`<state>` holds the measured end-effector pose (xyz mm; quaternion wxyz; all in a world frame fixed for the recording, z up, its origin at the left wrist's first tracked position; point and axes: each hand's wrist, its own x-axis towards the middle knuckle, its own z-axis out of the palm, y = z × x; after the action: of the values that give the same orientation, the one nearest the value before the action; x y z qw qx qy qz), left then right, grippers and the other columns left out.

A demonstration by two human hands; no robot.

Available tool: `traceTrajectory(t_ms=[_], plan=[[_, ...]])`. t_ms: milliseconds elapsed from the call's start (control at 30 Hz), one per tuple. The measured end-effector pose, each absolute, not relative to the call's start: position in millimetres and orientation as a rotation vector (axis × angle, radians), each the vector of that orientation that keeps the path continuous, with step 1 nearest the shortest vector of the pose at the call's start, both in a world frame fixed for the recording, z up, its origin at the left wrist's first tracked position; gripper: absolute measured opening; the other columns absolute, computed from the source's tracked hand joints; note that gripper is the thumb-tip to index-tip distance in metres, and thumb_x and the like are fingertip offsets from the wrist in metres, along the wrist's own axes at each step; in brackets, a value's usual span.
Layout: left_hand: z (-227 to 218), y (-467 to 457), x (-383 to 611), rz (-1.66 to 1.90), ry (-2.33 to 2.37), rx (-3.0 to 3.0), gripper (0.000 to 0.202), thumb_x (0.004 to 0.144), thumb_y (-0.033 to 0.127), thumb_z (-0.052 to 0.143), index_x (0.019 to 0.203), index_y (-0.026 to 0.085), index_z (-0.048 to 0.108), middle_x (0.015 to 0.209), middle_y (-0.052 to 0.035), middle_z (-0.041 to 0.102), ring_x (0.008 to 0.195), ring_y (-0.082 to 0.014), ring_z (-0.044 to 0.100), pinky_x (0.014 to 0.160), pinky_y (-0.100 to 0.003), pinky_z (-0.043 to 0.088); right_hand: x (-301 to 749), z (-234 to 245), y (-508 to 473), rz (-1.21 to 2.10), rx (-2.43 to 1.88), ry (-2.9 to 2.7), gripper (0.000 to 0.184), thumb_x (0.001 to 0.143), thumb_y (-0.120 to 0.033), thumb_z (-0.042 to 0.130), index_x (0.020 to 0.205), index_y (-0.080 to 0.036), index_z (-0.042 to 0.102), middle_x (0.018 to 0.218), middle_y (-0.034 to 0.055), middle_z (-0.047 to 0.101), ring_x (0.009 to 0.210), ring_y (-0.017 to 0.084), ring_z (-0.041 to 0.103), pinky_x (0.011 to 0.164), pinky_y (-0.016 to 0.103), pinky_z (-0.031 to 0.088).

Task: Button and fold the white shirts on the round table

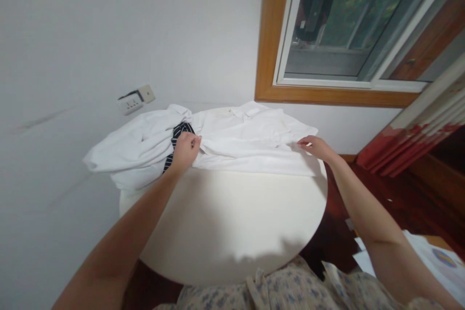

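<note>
A white shirt (247, 131) lies spread along the far side of the round white table (232, 218), its length running left to right. My left hand (187, 147) is closed in a pinch at the shirt's left end. At the right end, my right hand (317, 148) pinches the shirt's edge between thumb and fingers. Left of my left hand sits a bunched heap of white clothing (138, 140). Black cloth with white stripes (169, 160) shows between that heap and the shirt, partly behind my left hand.
Against the wall behind the table are a power socket (131, 103) and a wood-framed window (269, 89). A red and cream curtain (410, 135) hangs at the right. Lower right, white printed items (432, 252) lie below table height.
</note>
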<state>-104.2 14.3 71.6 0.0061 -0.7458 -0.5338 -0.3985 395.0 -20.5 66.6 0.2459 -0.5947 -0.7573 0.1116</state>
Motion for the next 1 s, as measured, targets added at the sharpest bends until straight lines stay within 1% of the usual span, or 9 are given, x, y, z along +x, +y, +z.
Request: traceTrajectory(t_ms=[167,300,400,467,533,700,867,933,1000], plan=[[125.3,1.4,-98.5,-1.614,-1.365,-2.6,0.025,0.084,0.041,0.048,0.075,0.021,0.059,0.098,-0.0068,0.062,0.099,-0.022,0.055,0.095,-0.039,0.041,376.2,76.9,-33.8,0.444,-1.478,-2.142,0.045,0.089,-0.052,0.042,0.097,-0.02,0.072,0.102,0.0094,0.071,0.094,0.024,0.064,0.084,0.035,0.048],[132.7,-11.0,-102.7,-1.905,-1.45,-2.742,0.032,0.083,0.048,0.045,0.073,0.021,0.059,0.081,-0.0065,0.061,0.076,-0.0203,0.056,0.071,-0.035,0.046,368.0,66.9,-38.2,0.608,-1.562,-2.207,0.051,0.087,-0.061,0.041,0.094,-0.021,0.073,0.101,0.0083,0.072,0.093,0.026,0.064,0.086,0.037,0.047],[122.3,-14.9,-110.6,-1.483,-1.628,-2.886,0.037,0.079,0.055,0.05,0.069,0.021,0.058,0.073,-0.0038,0.06,0.072,-0.019,0.054,0.067,-0.031,0.045,366.7,60.1,-43.4,0.726,-1.639,-2.174,0.052,0.084,-0.065,0.045,0.087,-0.021,0.073,0.095,0.0088,0.072,0.087,0.026,0.063,0.081,0.036,0.047],[116.1,-18.3,-116.0,-1.056,-1.621,-3.009,0.038,0.075,0.057,0.056,0.064,0.021,0.057,0.072,-0.0024,0.059,0.074,-0.0186,0.054,0.071,-0.029,0.044,368.1,61.5,-48.5,0.836,-1.645,-2.165,0.052,0.08,-0.067,0.049,0.077,-0.02,0.072,0.082,0.0071,0.071,0.078,0.024,0.061,0.073,0.033,0.047],[113.6,-24.8,-121.3,-0.827,-1.589,-3.117,0.039,0.075,0.057,0.056,0.063,0.021,0.057,0.072,-0.0019,0.058,0.074,-0.0179,0.053,0.073,-0.029,0.044,371.5,68.4,-54.2,0.984,-1.608,-2.201,0.051,0.076,-0.068,0.054,0.069,-0.02,0.069,0.067,0.0024,0.064,0.068,0.02,0.057,0.065,0.03,0.045],[120.6,-45.5,-135.2,-0.868,-1.507,-3.458,0.041,0.078,0.058,0.055,0.061,0.021,0.052,0.069,-0.0034,0.055,0.072,-0.0184,0.052,0.085,-0.038,0.048,385.3,92.9,-63.6,1.183,-1.517,-2.149,0.046,0.069,-0.062,0.065,0.072,-0.017,0.068,0.067,-0.0001,0.06,0.067,0.015,0.052,0.064,0.026,0.041],[124.5,-34.4,-144.7,-1.479,-1.408,-3.265,0.05,0.074,0.068,0.052,0.055,0.022,0.047,0.063,-0.0036,0.052,0.07,-0.0193,0.051,0.088,-0.043,0.047,391.1,89.0,-51.8,1.149,-1.474,-1.887,0.05,0.064,-0.063,0.069,0.081,-0.016,0.071,0.076,0.004,0.067,0.069,0.017,0.056,0.065,0.028,0.043],[120.2,-21.2,-144.0,-1.359,-1.531,-3.01,0.045,0.076,0.065,0.051,0.062,0.023,0.052,0.072,-0.0053,0.058,0.076,-0.0212,0.054,0.087,-0.042,0.046,388.0,77.2,-42.3,1.033,-1.465,-1.819,0.052,0.066,-0.066,0.065,0.084,-0.017,0.071,0.078,0.0044,0.068,0.068,0.017,0.056,0.064,0.028,0.042],[110.9,-9.2,-140.6,-0.962,-1.646,-2.769,0.036,0.078,0.057,0.051,0.071,0.022,0.058,0.079,-0.007,0.062,0.084,-0.0244,0.055,0.088,-0.042,0.044,384.1,63.2,-33.7,0.873,-1.548,-1.87,0.051,0.069,-0.067,0.061,0.082,-0.019,0.071,0.077,0.0041,0.067,0.067,0.017,0.055,0.062,0.027,0.041]])
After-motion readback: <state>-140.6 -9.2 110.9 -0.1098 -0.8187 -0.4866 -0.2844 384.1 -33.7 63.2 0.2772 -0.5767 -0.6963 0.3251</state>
